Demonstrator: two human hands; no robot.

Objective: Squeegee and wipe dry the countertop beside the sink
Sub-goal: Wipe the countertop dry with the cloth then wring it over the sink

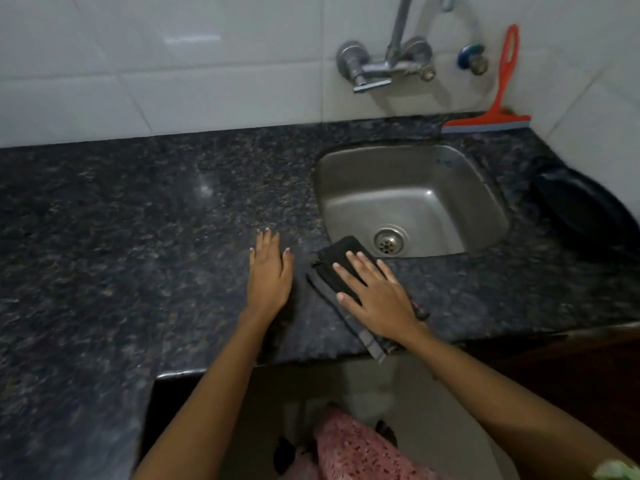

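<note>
R hand (377,299) flat on cloth (341,268), fingers (349,271) spread atop; L hand (268,271) beside.

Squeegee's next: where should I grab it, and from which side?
Grip the squeegee by its orange handle, around mid-length. It stands nearly upright against the wall tiles behind the sink, blade on the countertop, so come from the front, probably with the right hand.

White glossy wall tiles (173,64); pale floor (346,386)
</note>
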